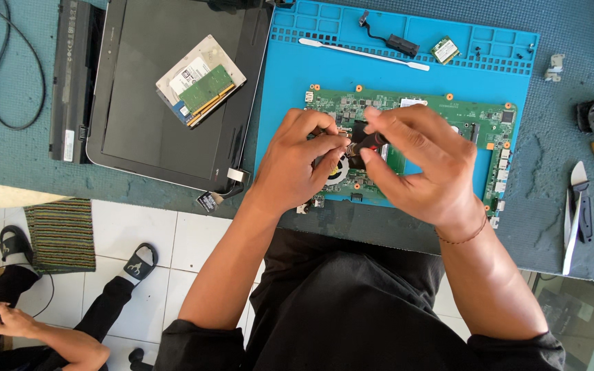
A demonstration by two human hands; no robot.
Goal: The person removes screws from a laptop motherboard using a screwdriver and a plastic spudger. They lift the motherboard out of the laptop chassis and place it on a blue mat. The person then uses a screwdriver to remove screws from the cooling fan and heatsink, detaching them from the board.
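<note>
My left hand and right hand pinch a small dark part together, directly over the green motherboard, the right hand nearer.

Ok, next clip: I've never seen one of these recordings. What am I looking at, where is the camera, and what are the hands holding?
One picture, from a camera on the person's head, looking down at their bare hands over a workbench. The left hand and right hand meet over a green circuit board lying on a blue mat, pinching a small dark part between them; what it is, I cannot tell. Left of the mat lies an opened laptop shell with a drive on it. Hand tools lie at right. Another person sits at lower left.
</note>
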